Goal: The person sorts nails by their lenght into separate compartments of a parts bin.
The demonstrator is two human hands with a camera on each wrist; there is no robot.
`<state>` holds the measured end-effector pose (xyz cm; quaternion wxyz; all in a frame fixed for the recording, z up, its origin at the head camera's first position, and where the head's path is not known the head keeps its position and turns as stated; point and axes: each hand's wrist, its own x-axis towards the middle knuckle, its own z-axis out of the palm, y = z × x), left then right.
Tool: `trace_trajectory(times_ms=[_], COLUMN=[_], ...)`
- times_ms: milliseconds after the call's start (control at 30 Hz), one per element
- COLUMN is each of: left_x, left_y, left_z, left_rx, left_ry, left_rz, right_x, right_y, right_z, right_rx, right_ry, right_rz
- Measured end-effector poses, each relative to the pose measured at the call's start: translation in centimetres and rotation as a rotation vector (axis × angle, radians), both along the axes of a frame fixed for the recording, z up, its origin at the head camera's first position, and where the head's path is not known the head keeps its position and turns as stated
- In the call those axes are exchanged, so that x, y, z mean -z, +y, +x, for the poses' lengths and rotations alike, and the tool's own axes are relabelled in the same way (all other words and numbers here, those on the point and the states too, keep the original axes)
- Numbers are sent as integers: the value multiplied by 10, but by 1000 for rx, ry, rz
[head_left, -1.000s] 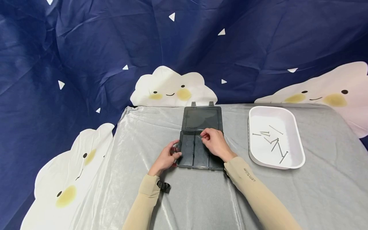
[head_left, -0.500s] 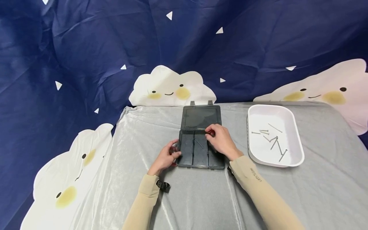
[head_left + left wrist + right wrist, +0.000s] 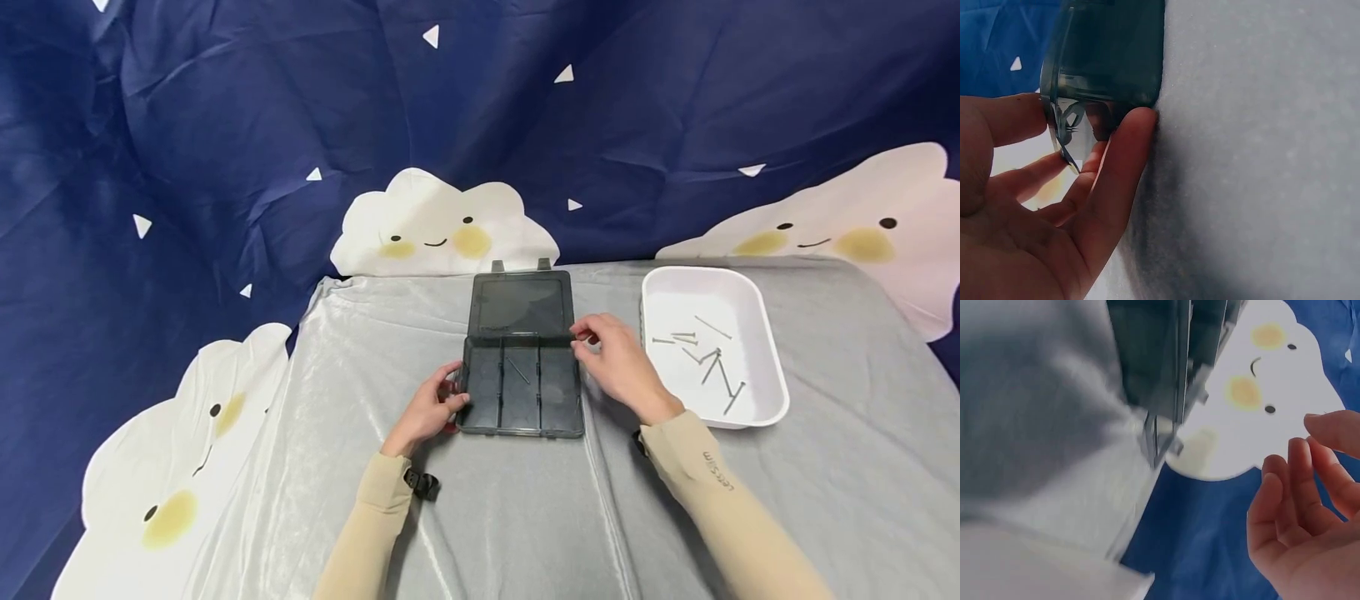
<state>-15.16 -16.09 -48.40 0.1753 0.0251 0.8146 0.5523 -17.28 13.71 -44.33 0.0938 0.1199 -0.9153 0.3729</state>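
1. Behind everything hangs a navy-blue cloth backdrop (image 3: 675,108) printed with small white triangles (image 3: 564,74) and smiling white clouds (image 3: 446,225) with yellow cheeks; in front of it spreads a silvery-grey, velvety cloth (image 3: 510,525), slightly creased.

2. On the grey cloth, near the middle of the head view, lies a dark, translucent, rectangular plastic box (image 3: 482,400). Its lid (image 3: 520,304) is folded back toward the backdrop, with two small latch tabs (image 3: 498,266) at the far edge.

3. Two lengthwise dividers split the box into three long compartments. A single thin grey metal nail (image 3: 517,372) lies slantwise in the middle one, its far end nearer the left divider.

4. The person's left hand (image 3: 429,407) grips the box at its left side, the thumb near the front corner and the other fingers spread along the edge.

5. The right hand (image 3: 618,362) is held between the box and the tray, relaxed and empty, fingers loosely bent and thumb near their tips. In the head view its fingertips appear just beside the lid's right edge.

6. To the right stands a white plastic tray (image 3: 774,367) with rounded corners, several grey metal nails (image 3: 724,377) scattered across its floor, some crossing.

7. Both arms wear beige sleeves (image 3: 367,525); a black strap (image 3: 422,484) shows at the left wrist.
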Motion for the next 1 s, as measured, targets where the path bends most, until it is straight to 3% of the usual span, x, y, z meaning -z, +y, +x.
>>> trace_trajectory(times_ms=[67,267,600,733,1000], left_x=[-3,24,25,26,26], left_y=[1,-3,-4,-4,-4], left_z=[0,-9,-7,-8,-8], left_rx=[7,-22,-26,-23,-33], left_ry=[-2,-4,-18,-21,-31], left_rz=[0,-2,11,14,14], right_x=[-3,-9,-2,4,18], right_y=[9,34,71,87,119], right_z=[2,10,15,18,24], right_rx=[16,74,169,201,262], right_ry=[27,101,107,82,-51], right_rz=[8,48,73,86,125])
